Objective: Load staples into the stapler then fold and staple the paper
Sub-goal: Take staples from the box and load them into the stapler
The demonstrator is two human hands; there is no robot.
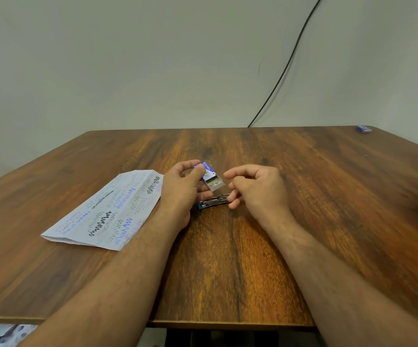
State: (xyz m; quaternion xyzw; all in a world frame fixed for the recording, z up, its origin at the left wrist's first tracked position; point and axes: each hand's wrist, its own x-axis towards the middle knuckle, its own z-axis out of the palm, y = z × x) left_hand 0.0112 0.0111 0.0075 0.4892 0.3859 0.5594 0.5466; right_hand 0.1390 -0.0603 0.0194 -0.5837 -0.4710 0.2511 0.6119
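Note:
My left hand [184, 185] holds a small blue and white staple box [211, 176] with its grey tray slid partly out, loose staples showing inside. Just below the box a small stapler [214, 201] with a blue base lies on the wooden table [228, 259], its metal magazine exposed. My right hand [255, 187] hovers right of the box with fingers loosely curled; its lower fingertips reach the stapler's right end, and I cannot tell if they grip it. A folded sheet of paper [107, 209] covered in pen scribbles lies to the left, partly under my left wrist.
A second small blue box [363, 128] sits at the table's far right corner. A black cable [285, 68] runs down the wall behind the table. Printed papers [0, 335] show below the table's front left edge.

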